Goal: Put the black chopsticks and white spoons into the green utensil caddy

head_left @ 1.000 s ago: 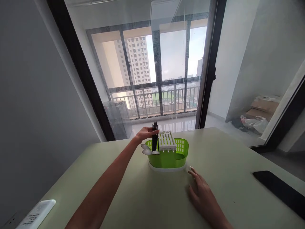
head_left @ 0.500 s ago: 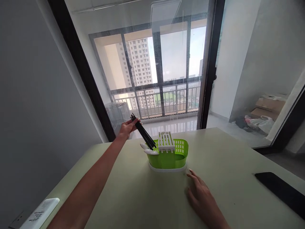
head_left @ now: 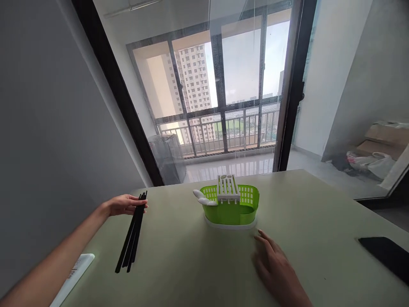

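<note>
Several black chopsticks (head_left: 134, 234) are gripped near their upper ends by my left hand (head_left: 128, 205), left of the basket; their lower ends fan slightly toward me. A green plastic utensil basket (head_left: 228, 213) with a white base and a white slotted rack on top stands at mid-table. Two white rounded handles (head_left: 204, 198) stick out over its left rim; the parts inside the basket are hidden. My right hand (head_left: 275, 260) rests by the table just in front of the basket's right end, fingers stretched forward and holding nothing.
The pale green table (head_left: 179, 264) reaches to a glass door at the back. A dark flat object (head_left: 386, 258) lies at the right edge. A white power strip (head_left: 76, 273) sits at the left edge, partly behind my left forearm.
My left hand has carried the chopsticks from above the basket's left side out to the left and down toward the table. The right hand stays nearly where it was.
</note>
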`<move>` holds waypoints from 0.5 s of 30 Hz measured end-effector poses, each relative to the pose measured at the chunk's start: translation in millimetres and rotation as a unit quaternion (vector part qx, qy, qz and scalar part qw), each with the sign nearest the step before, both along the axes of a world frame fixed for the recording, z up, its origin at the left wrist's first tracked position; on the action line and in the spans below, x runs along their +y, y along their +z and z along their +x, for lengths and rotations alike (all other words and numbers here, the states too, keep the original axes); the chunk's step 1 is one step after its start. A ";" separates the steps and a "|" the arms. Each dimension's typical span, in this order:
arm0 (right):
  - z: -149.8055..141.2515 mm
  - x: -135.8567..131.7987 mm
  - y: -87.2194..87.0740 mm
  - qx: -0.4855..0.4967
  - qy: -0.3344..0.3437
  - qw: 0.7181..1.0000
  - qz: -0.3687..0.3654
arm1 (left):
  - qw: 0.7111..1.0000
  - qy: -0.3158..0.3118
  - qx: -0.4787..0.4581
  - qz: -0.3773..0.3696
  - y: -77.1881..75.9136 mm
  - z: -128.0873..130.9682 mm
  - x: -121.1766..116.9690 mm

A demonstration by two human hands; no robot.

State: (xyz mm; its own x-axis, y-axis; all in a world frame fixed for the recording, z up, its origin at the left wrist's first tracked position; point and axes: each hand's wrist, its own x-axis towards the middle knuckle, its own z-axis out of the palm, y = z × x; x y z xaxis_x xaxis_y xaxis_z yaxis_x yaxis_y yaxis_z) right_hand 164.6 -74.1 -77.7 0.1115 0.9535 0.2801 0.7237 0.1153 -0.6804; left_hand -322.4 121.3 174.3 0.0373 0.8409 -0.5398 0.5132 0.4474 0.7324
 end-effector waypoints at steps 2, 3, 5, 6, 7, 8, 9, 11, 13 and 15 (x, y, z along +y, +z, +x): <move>0.2 -1.2 -0.2 -0.005 -0.001 1.000 0.005 | 0.998 -0.014 0.046 -0.035 -18.2 -8.1 -10.1; 0.4 -1.8 0.0 -0.006 -0.001 1.000 0.010 | 0.996 -0.020 0.065 -0.049 -26.6 -9.8 -14.3; 0.9 -2.8 0.8 -0.005 0.001 1.000 0.023 | 0.991 -0.037 0.103 -0.071 -40.9 -9.8 -21.5; 1.2 -3.1 1.2 -0.004 0.004 1.000 0.030 | 0.989 -0.044 0.121 -0.076 -46.7 -8.7 -24.4; 1.4 -3.3 1.6 -0.002 0.005 0.999 0.036 | 0.986 -0.047 0.137 -0.076 -51.7 -7.2 -26.8; 1.7 -3.4 1.9 -0.001 0.007 0.999 0.041 | 0.984 -0.048 0.155 -0.074 -55.8 -5.5 -28.7; 1.9 -3.4 2.1 -0.001 0.007 0.999 0.045 | 0.981 -0.047 0.173 -0.069 -59.3 -3.7 -30.0; 2.2 -3.2 2.5 0.000 0.006 0.999 0.052 | 0.975 -0.047 0.207 -0.059 -65.0 -0.3 -30.6; 2.3 -3.0 2.7 -0.001 0.006 0.998 0.055 | 0.970 -0.046 0.234 -0.049 -69.3 2.5 -28.8; 2.5 -2.8 2.5 -0.001 0.006 0.998 0.056 | 0.962 -0.049 0.266 -0.036 -72.1 4.4 -25.7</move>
State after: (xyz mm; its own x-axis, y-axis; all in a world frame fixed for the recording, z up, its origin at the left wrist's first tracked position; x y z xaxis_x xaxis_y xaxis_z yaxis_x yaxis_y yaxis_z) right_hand 167.1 -76.9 -75.2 0.0997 0.9174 0.3854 0.7238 0.1990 -0.6607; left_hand -317.9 95.6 102.2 -0.1842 0.8071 -0.5610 0.8491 0.4182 0.3227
